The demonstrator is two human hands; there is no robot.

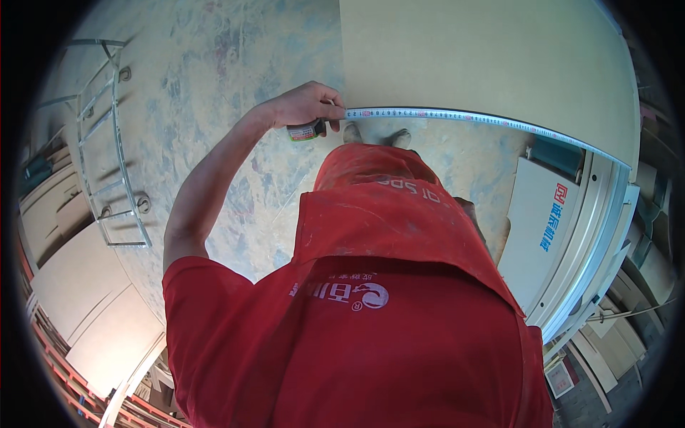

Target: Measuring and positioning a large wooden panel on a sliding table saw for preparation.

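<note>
My left hand (308, 105) is closed around a tape measure (305, 131), whose dark case hangs below the fingers. From it the pulled-out blade (457, 115) runs right along the near edge of a large pale board (485, 57). The blade's far end meets the board's right corner, above the machine. Of my right hand (467, 208) only a small dark part shows beside the red apron (399, 214); its fingers are hidden.
A machine with a white panel (531, 221) and a long metal rail stands at the right. On the left is a metal frame cart (118, 135) on casters. Stacked boards (85, 307) lie at the lower left. My shoes (399, 138) rest on the paint-stained floor (214, 43).
</note>
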